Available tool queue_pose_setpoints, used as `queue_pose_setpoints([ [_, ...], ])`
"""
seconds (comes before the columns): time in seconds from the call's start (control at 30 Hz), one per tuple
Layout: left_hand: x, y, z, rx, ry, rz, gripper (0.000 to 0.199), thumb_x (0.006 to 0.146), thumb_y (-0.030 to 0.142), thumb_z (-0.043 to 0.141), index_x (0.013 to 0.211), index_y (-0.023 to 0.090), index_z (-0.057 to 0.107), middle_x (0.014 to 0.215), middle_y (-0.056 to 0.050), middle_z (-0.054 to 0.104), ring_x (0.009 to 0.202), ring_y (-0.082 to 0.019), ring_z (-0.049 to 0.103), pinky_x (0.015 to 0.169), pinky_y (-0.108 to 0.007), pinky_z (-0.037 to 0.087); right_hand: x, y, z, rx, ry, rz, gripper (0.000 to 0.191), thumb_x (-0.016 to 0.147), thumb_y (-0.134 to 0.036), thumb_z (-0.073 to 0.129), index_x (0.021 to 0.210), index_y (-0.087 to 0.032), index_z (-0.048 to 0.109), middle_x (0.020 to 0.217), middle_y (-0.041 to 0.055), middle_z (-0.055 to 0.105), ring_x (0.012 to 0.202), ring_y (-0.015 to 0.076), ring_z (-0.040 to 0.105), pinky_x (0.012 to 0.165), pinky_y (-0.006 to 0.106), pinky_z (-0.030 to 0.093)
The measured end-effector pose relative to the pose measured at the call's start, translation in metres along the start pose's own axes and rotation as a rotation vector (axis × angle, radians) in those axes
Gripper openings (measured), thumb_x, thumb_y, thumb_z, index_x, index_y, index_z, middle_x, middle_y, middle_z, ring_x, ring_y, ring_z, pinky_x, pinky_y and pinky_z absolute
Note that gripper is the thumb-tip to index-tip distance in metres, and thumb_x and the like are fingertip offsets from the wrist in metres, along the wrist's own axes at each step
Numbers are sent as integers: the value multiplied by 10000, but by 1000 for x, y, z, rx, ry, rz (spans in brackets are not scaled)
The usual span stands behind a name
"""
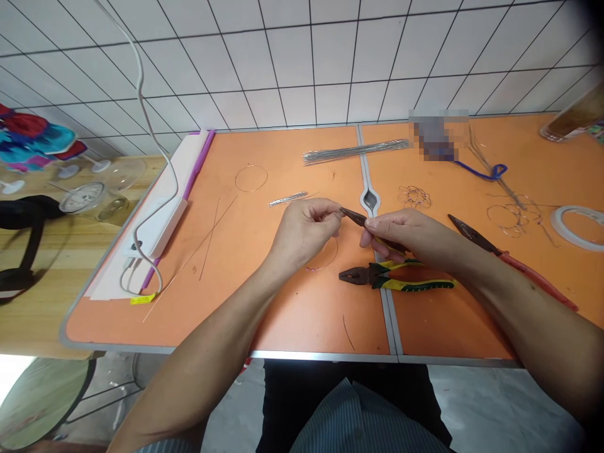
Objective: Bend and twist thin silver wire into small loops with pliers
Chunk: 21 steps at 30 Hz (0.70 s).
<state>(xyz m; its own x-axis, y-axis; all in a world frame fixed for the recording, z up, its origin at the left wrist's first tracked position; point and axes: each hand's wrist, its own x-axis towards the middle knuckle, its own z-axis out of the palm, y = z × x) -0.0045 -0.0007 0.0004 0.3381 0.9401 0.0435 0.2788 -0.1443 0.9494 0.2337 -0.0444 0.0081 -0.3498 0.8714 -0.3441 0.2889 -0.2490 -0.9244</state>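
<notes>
Over the middle of the orange table, my right hand (403, 231) is closed on small dark-tipped pliers (355, 217), which point left. Their tip meets the pinched fingers of my left hand (311, 228). A thin wire ring (330, 257) hangs or lies just below my left fingers; whether they hold it is too small to tell. Yellow-and-green pliers (406, 275) lie below my right hand. Beyond my left hand lies a short bundle of silvery wires (287, 199), with a larger wire ring (251, 178) to its left.
A long wire bundle (356, 151) lies near the tiled wall. Red-handled pliers (512, 261), tangled wire (415, 197) and a white tape roll (578, 228) are at the right. A white power strip (158, 233) with a cable stands left; loose wires lie beside it.
</notes>
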Motion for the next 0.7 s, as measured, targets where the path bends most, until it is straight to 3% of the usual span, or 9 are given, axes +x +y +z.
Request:
queue_pose_setpoints([
  [0.27, -1, 1, 1, 0, -3, -24, 179, 901, 264, 693, 762, 206, 788, 699, -13, 722, 639, -153, 569, 619, -300, 427, 0, -1, 2, -63, 51, -31, 542, 1018, -734, 718, 859, -220, 783, 651, -26, 506, 557, 118, 409, 564, 318, 360],
  [0.7, 0, 1, 2, -13, 5, -41, 214, 921, 286, 706, 735, 206, 776, 681, -14, 708, 620, -144, 553, 607, -293, 414, 2, 0, 3, -424, 234, -161, 532, 1048, -666, 618, 820, -223, 805, 645, -3, 564, 658, 175, 516, 663, 349, 358],
])
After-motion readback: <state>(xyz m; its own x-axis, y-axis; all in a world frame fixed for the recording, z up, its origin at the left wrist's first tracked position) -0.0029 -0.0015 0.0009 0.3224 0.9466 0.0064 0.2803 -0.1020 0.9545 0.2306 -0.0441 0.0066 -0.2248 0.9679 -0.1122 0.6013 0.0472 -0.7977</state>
